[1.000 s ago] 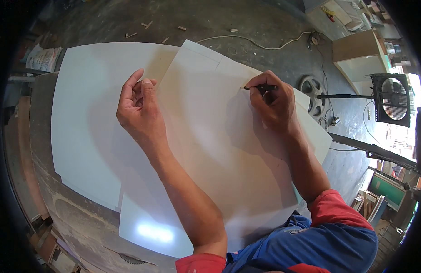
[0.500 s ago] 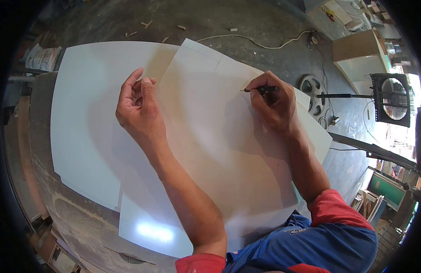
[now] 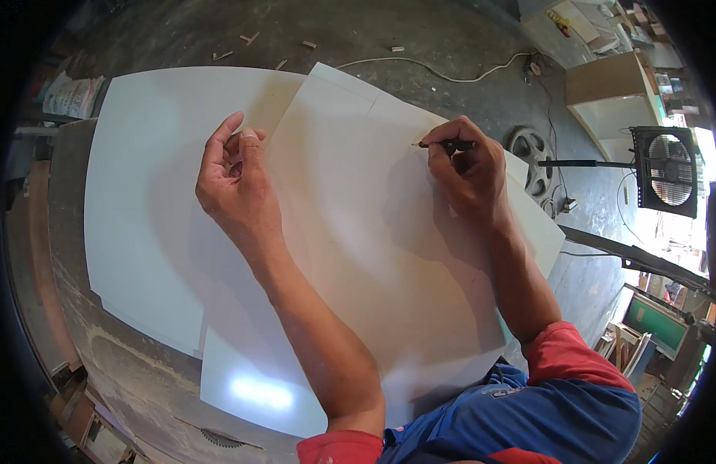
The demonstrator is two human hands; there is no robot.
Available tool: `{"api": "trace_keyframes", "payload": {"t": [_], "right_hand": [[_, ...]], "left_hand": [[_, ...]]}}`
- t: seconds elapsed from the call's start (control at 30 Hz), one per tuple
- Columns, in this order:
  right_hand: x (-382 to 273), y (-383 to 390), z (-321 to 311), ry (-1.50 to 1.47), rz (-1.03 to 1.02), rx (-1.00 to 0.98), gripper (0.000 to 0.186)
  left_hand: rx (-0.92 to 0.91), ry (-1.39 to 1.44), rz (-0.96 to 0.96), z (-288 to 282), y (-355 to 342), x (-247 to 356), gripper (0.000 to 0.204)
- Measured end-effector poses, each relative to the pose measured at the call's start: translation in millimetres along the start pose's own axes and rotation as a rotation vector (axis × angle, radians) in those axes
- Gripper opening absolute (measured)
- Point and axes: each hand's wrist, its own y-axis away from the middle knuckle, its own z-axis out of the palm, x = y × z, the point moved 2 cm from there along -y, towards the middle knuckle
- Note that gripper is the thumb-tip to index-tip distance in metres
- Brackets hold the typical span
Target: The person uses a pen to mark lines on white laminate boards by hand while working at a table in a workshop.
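Large white sheets lie overlapped on the worktable (image 3: pixel 80 232); the upper sheet (image 3: pixel 350 193) has faint straight lines near its far edge, and another sheet (image 3: pixel 134 201) extends to the left. My right hand (image 3: pixel 470 174) grips a dark pen (image 3: pixel 455 145), its tip at or just above the upper sheet. My left hand (image 3: pixel 233 174) is over the sheets near their overlap, fingers loosely curled and apart with nothing in them; I cannot tell whether it rests on the surface.
A saw blade (image 3: pixel 223 439) sits in the table's near left. At the right stand a fan (image 3: pixel 666 170) on a pole, a spoked wheel (image 3: pixel 532 158), a cabinet (image 3: pixel 605 100) and leaning boards (image 3: pixel 629 340). Wood offcuts and a cable (image 3: pixel 451 76) lie on the floor beyond.
My right hand has shifted slightly up and right with the pen, and my left hand a little up and left. The sheets appear marginally higher in the picture.
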Motion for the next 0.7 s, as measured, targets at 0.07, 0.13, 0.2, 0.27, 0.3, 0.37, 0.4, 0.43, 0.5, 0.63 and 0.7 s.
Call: {"api": "trace_keyframes", "payload": {"t": [0.07, 0.13, 0.2, 0.27, 0.3, 0.37, 0.4, 0.43, 0.5, 0.63, 0.7], "right_hand": [[0.1, 0.0, 0.1, -0.007, 0.024, 0.002, 0.009], [0.7, 0.0, -0.2, 0.035, 0.058, -0.002, 0.010], [0.3, -0.7, 0.9, 0.033, 0.014, 0.001, 0.010], [0.2, -1.3, 1.0, 0.043, -0.016, 0.012, 0.011], [0.5, -1.5, 0.9, 0.031, -0.002, 0.012, 0.011], [0.7, -1.3, 0.4, 0.020, 0.011, 0.013, 0.011], [0.9, -0.9, -0.2, 0.024, 0.034, 0.005, 0.010], [1.3, -0.7, -0.4, 0.028, 0.056, -0.004, 0.010], [1.1, -1.3, 0.8, 0.026, 0.039, 0.019, 0.010], [2.6, -3.3, 2.6, 0.012, 0.052, 0.048, 0.010], [2.4, -2.2, 2.4, 0.004, 0.014, 0.042, 0.009]], "left_hand": [[0.007, -0.004, 0.016, 0.2, -0.5, -0.2, 0.022], [0.005, -0.001, 0.005, 0.0, -0.8, -1.1, 0.022], [0.004, 0.004, 0.014, -0.1, -0.7, -1.3, 0.022], [0.002, 0.007, 0.008, 0.0, -0.3, -1.3, 0.023], [0.006, 0.001, 0.014, 0.0, -0.4, -0.9, 0.023], [0.010, -0.005, 0.019, -0.2, -0.3, -0.1, 0.023], [0.002, -0.001, -0.001, -0.6, 0.1, -0.2, 0.024], [-0.006, 0.003, -0.022, -0.5, 0.3, -0.5, 0.025], [-0.001, 0.002, -0.005, 0.0, 0.0, -0.5, 0.024], [-0.004, 0.000, 0.003, -0.3, -0.6, -2.3, 0.023], [0.002, -0.003, 0.006, -0.6, -0.7, -3.3, 0.023]]}}
